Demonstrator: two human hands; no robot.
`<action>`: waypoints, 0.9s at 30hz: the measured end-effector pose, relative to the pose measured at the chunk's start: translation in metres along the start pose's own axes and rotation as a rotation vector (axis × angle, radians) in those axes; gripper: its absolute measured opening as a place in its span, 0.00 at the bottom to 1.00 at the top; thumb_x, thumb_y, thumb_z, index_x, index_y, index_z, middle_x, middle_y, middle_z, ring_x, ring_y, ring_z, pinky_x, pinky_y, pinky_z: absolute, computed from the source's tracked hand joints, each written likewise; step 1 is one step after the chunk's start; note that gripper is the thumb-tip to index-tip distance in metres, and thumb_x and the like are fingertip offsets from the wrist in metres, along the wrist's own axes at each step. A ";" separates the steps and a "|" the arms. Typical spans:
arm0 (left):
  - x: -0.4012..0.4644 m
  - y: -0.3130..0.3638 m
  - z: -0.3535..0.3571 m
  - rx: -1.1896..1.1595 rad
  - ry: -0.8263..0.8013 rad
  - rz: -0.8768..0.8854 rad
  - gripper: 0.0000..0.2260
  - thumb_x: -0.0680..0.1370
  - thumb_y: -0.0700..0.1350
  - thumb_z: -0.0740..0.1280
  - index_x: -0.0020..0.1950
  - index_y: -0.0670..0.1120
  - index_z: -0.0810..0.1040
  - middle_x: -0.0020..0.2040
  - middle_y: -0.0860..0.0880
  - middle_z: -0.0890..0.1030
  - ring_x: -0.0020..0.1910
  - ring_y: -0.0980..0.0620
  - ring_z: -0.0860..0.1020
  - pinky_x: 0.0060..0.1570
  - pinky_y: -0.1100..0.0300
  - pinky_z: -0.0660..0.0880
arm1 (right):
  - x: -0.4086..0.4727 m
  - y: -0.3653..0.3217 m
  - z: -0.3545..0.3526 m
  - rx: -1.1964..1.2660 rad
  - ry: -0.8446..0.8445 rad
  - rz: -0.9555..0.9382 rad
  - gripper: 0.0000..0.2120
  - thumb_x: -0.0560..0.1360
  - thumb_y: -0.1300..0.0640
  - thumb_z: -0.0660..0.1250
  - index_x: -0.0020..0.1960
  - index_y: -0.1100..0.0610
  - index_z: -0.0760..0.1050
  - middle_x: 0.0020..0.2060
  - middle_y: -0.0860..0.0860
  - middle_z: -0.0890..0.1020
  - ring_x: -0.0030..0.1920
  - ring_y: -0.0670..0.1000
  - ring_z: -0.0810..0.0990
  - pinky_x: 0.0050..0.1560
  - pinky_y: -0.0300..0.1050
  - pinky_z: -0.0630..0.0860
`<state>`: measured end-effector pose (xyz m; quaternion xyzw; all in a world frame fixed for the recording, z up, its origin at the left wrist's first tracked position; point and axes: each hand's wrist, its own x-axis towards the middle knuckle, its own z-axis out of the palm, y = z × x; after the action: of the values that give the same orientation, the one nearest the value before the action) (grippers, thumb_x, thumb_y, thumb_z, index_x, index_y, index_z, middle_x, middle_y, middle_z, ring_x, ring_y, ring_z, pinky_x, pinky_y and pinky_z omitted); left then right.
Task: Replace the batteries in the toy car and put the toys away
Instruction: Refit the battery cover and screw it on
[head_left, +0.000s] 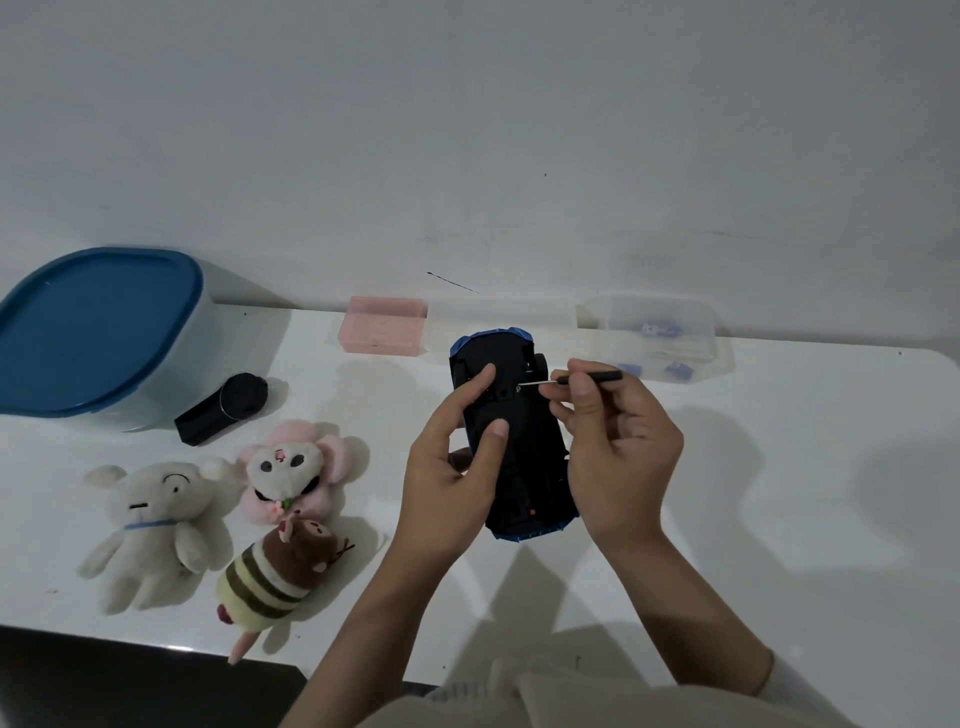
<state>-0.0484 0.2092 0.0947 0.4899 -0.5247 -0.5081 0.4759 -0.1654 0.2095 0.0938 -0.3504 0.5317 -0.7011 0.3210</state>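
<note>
Two hands busy: both are on the job, no idle one here.
Toy car: blue toy car (511, 431) is flipped belly-up above the white table (727, 493), black underside facing the camera.
Left hand: left hand (449, 478) grips the car from the side, thumb and a finger pressed flat on the underside, other fingers wrapped below.
Right hand: right hand (618, 447) pinches a small screwdriver (582, 378) with a black handle, thin shaft pointing left so the tip sits right at a screw spot near the wheel end.
Step, my guess: undoing the battery cover screw, so still early, batteries not out yet.
Risk 1: tip looks tiny and comes in at a low angle, so it could skip out and chew up the screw head.
Risk 2: car is only hand-held, so a hard push might twist it loose.
Risk 3: a freed screw could drop and roll off on the table.
Waiting to be put away: white plush (150, 525), pink plush (291, 473), striped plush (275, 571), black remote (223, 408).
Storage: blue-lidded bin (98, 332) far left, lid on.
Back row: pink box (383, 326) and a clear box (654, 338) with some small blue bits, can't tell what.
</note>
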 end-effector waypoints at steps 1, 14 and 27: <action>0.000 0.000 0.000 0.002 0.004 0.000 0.19 0.78 0.36 0.63 0.63 0.56 0.74 0.56 0.58 0.79 0.45 0.61 0.81 0.39 0.69 0.76 | 0.000 0.000 0.000 -0.003 -0.003 -0.003 0.05 0.77 0.62 0.63 0.46 0.56 0.78 0.38 0.47 0.84 0.43 0.51 0.85 0.45 0.41 0.80; -0.001 -0.002 -0.003 0.017 0.012 -0.003 0.18 0.78 0.37 0.64 0.63 0.57 0.74 0.53 0.61 0.80 0.47 0.59 0.81 0.41 0.68 0.77 | 0.000 0.006 -0.001 -0.059 -0.042 -0.075 0.05 0.77 0.62 0.64 0.45 0.55 0.77 0.38 0.50 0.82 0.42 0.51 0.85 0.45 0.41 0.80; 0.000 -0.007 -0.005 0.042 0.031 -0.014 0.19 0.78 0.36 0.64 0.62 0.58 0.75 0.51 0.64 0.80 0.49 0.62 0.80 0.43 0.68 0.77 | 0.017 -0.006 -0.003 -0.393 -0.246 -0.356 0.04 0.76 0.61 0.65 0.46 0.59 0.79 0.41 0.48 0.80 0.42 0.45 0.81 0.33 0.44 0.79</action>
<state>-0.0433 0.2093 0.0880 0.5113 -0.5243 -0.4926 0.4701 -0.1776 0.1986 0.1016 -0.5762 0.5445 -0.5820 0.1809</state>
